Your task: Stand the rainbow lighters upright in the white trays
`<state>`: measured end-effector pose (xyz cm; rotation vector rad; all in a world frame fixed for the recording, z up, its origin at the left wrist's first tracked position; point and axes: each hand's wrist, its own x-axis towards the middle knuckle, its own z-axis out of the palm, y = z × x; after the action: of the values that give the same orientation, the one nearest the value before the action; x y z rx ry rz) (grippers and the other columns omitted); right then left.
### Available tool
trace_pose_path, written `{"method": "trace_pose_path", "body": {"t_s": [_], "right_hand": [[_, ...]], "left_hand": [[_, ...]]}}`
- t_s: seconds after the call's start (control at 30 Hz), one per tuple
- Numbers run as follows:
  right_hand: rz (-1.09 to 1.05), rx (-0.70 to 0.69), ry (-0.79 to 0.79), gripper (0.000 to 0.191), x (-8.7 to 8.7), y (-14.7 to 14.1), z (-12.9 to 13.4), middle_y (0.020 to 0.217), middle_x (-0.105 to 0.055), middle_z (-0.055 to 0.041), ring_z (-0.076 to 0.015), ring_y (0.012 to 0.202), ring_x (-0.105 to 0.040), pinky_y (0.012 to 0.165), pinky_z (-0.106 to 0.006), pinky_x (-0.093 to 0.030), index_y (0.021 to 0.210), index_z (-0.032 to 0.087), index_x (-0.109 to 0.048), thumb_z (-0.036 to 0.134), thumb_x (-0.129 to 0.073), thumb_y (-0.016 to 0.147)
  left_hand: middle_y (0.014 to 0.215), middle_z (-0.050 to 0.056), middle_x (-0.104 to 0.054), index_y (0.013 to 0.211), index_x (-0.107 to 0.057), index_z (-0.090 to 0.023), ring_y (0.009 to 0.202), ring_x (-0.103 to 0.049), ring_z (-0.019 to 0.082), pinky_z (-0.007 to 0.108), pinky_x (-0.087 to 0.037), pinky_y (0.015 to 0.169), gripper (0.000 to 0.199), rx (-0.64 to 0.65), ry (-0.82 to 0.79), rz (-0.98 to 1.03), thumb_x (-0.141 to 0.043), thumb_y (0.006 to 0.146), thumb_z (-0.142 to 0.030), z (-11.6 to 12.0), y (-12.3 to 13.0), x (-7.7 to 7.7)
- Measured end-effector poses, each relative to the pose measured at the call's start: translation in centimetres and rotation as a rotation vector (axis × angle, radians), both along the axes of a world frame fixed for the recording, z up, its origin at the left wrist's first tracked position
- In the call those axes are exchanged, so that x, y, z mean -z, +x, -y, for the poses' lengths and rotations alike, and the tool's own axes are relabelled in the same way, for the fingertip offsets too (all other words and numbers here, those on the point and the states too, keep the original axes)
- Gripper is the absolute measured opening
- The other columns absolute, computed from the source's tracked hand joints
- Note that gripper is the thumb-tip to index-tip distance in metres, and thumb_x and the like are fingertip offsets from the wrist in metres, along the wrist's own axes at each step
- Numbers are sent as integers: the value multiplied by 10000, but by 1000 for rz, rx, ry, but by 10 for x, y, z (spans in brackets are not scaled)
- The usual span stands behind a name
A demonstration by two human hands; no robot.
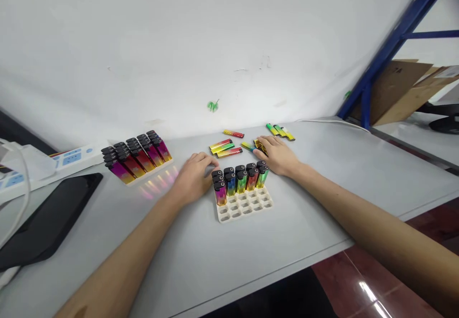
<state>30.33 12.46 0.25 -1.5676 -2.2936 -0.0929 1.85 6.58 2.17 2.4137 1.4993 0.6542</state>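
A white rack point(245, 208) full of oval holes lies on the table, with upright black-topped lighters point(241, 181) in its back rows and one purple lighter point(220, 194) further forward on the left. My left hand point(195, 177) rests at the rack's left side, fingers bent and a gap between thumb and forefinger; its fingertips are partly hidden behind the lighters. Behind the rack, my right hand point(278, 154) has its fingers closed over a gold lighter point(256, 143) lying on the table. A yellow-and-blue lighter point(248, 146) lies by its fingertips.
Loose lighters point(224, 147) lie behind the rack, and several green-yellow ones point(280, 131) lie further right. A second rack of lighters point(136, 158) stands at left. Nearby are a black phone point(50, 217) and a power strip point(73, 158). A blue metal frame point(366, 100) rises at right.
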Motion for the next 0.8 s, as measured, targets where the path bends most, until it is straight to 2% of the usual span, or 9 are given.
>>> {"method": "trace_pose_path", "body": {"t_s": [0.13, 0.27, 0.37, 0.5, 0.6, 0.8], "right_hand": [[-41, 122, 56, 597, 0, 3, 3, 1478, -509, -224, -360, 1428, -400, 1186, -485, -312, 1429, 53, -528, 450, -326, 1030], [-64, 193, -8, 532, 0, 6, -1, 1455, -533, -213, -357, 1370, -462, 1149, -487, -346, 1430, 55, -532, 311, -330, 1009], [-101, 230, -44, 515, -2, 8, -3, 1441, -529, -210, -362, 1324, -492, 1111, -484, -383, 1402, 83, -565, 320, -385, 982], [-127, 284, -64, 460, -6, 10, -3, 1377, -540, -226, -368, 1296, -494, 1097, -492, -387, 1261, 97, -659, 364, -450, 949], [-190, 331, -71, 439, -7, 12, -5, 1323, -568, -217, -357, 1275, -505, 1095, -488, -389, 1222, 115, -664, 395, -522, 915], [-321, 267, -38, 332, -5, 19, -12, 1196, -680, -149, -331, 1171, -590, 1030, -491, -450, 1160, 160, -637, 349, -563, 897]], "left_hand": [[1114, 90, -654, 996, -638, -200, 1083, -560, 285, 443, -473, 946, 264, 5, -15, -21, -536, 777, -95, 1, 0, -2], [1113, 90, -650, 998, -638, -201, 1102, -554, 294, 448, -479, 946, 309, 8, -12, -32, -532, 732, -85, 1, -1, -2], [1105, 85, -651, 989, -639, -204, 1101, -558, 294, 449, -479, 950, 315, 3, -18, -27, -534, 717, -87, 1, -1, -2], [1092, 76, -652, 985, -640, -213, 1101, -563, 290, 443, -481, 953, 317, 9, -11, -27, -547, 707, -95, 1, -1, -2], [1090, 75, -653, 989, -639, -213, 1091, -564, 284, 438, -482, 952, 311, 10, -8, -37, -547, 713, -103, 1, -1, -2], [1093, 78, -651, 997, -644, -210, 1083, -561, 283, 443, -484, 944, 307, 20, 3, -44, -536, 726, -115, 1, -2, -1]]}}
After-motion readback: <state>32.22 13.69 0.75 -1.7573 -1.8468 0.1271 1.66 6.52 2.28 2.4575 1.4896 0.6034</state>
